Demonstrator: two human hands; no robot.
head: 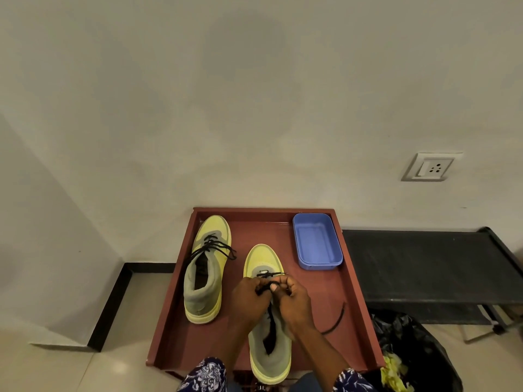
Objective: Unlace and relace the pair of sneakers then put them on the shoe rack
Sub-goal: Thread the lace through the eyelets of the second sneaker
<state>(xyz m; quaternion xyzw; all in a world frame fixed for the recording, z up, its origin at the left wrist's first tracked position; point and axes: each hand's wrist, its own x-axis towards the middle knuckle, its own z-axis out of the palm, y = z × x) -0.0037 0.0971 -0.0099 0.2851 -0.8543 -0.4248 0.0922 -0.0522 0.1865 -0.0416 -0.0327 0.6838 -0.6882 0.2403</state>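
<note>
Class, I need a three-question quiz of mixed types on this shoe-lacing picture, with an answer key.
1. True or false: both hands, left hand and right hand, grip the black lace of the near sneaker.
2. What colour is the empty tub? A red B blue C green
3. Fill in: both sneakers, including the far sneaker, sit on a brown ____.

Key: 1 true; 2 B; 3 tray.

both hands, left [249, 299] and right [294, 302], meet, fingers curled, pinching.
</note>
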